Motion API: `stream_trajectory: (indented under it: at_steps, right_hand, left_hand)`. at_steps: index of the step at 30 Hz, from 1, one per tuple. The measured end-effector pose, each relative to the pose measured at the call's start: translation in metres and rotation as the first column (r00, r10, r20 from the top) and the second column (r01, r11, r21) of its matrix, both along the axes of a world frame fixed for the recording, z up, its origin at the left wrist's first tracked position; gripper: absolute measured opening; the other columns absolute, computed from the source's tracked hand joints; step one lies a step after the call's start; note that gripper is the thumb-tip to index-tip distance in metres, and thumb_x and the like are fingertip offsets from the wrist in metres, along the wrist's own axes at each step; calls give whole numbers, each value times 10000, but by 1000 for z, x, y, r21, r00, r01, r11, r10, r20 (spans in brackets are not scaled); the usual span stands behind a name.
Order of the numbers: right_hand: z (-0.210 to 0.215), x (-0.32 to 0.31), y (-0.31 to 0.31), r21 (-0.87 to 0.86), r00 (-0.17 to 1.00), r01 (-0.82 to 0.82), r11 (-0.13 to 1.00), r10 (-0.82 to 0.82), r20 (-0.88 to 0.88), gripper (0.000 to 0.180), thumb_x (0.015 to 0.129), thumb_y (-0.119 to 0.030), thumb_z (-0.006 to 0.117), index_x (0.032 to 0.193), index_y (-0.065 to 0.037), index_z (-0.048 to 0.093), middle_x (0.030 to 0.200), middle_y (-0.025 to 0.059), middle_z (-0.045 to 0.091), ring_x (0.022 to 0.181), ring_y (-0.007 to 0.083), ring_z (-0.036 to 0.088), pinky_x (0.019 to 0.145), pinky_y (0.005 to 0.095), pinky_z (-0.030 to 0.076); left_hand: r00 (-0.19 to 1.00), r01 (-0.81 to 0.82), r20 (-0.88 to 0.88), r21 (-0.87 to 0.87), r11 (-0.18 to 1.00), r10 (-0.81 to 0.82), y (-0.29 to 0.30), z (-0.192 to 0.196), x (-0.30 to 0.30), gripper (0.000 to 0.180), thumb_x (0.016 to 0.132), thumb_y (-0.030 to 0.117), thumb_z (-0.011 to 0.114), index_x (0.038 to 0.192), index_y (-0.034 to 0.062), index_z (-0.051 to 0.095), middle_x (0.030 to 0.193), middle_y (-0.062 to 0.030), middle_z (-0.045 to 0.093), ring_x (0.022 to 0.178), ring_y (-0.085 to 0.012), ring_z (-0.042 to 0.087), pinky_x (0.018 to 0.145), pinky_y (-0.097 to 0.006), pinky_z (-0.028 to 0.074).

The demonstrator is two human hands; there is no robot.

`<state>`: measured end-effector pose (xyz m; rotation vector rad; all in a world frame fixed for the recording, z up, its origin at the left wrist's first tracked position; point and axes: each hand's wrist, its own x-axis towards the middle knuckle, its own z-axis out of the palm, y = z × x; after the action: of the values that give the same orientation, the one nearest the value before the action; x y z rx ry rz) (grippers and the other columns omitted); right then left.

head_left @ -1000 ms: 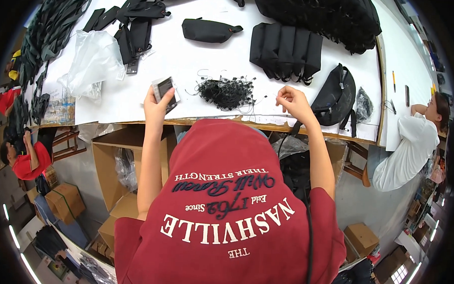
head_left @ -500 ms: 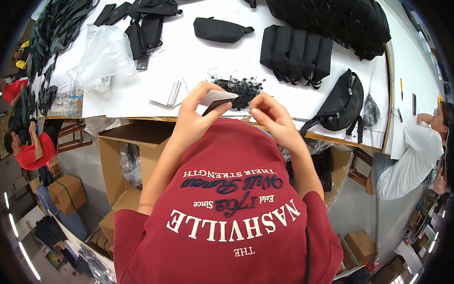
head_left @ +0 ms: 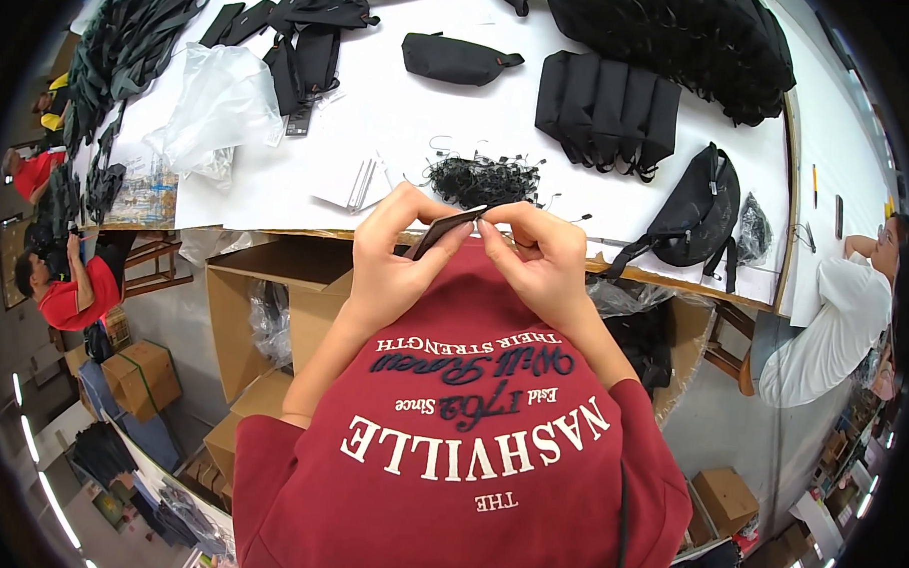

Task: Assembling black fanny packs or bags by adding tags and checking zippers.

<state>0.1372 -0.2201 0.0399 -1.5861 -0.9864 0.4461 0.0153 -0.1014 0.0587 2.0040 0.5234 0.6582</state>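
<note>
My left hand [head_left: 387,260] grips a thin stack of dark cards [head_left: 442,228], likely hang tags, with a pale edge, between thumb and fingers. The fingertips of my right hand [head_left: 538,255] are pinched together at the cards' right-hand corner. Whatever is in that pinch is too small to make out. Just beyond my hands lies a tangled pile of thin black tag strings [head_left: 483,181]. White cards [head_left: 350,186] rest on the table left of the pile. Further back lies a small black pouch bag [head_left: 460,61].
A row of black bags [head_left: 609,109] and a black waist bag [head_left: 689,214] lie to the right. A clear plastic bag [head_left: 220,106] lies to the left. Open cartons [head_left: 248,327] stand under the table edge. People sit at both sides, including one in white [head_left: 829,317].
My right hand has moved left from beside the string pile to the corner of the cards, its fingertips now meeting there. My left hand still holds the cards, tilted darker side up.
</note>
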Motion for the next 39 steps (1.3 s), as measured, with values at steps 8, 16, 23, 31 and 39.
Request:
stream_trajectory:
  at_steps: [8, 16, 23, 31, 39]
  right_hand:
    - [5, 5, 2, -73, 974, 9, 997, -25, -227, 97, 779, -38, 685, 854, -34, 624, 511, -17, 341, 465, 42, 288, 437, 229, 232]
    - [-5, 14, -2, -144, 985, -121, 982, 101, -141, 106, 785, -65, 685, 866, -46, 620, 544, 24, 465, 464, 87, 362, 440, 242, 300]
    - [-20, 41, 3, 7, 782, -116, 993, 96, -616, 155, 883, -154, 613, 896, 0, 599, 656, -6, 573, 558, 31, 431, 501, 210, 354]
    - [-60, 51, -4, -65, 753, 46, 997, -77, -653, 127, 867, -136, 630, 851, -11, 614, 602, -73, 503, 528, -13, 372, 477, 175, 285]
    - [-66, 61, -10, -156, 821, 44, 987, -125, -557, 136, 827, -149, 668, 839, -15, 645, 586, -67, 481, 529, 5, 374, 485, 182, 312]
  left_hand:
    - [995, 99, 13, 76, 992, -100, 5, -2, -4, 132, 708, -7, 711, 831, 8, 664, 743, -63, 568, 680, -169, 556, 615, -256, 433]
    - [925, 259, -35, -670, 696, -378, 23, -23, 8, 148, 925, 143, 531, 925, -5, 544, 821, -31, 559, 790, -84, 527, 721, -240, 429]
    - [912, 313, -9, -632, 709, -410, 47, -30, 58, 124, 921, 142, 544, 919, 18, 536, 764, -5, 527, 693, -73, 512, 648, -213, 427]
    - [823, 439, 14, -652, 619, -568, 88, -133, 182, 199, 869, 172, 611, 977, 8, 579, 915, -74, 602, 800, -160, 576, 756, -297, 466]
    - [820, 289, -567, 536, 794, 84, 130, -207, 200, 318, 693, 164, 669, 984, 91, 562, 1012, -94, 584, 997, -320, 509, 786, -418, 437]
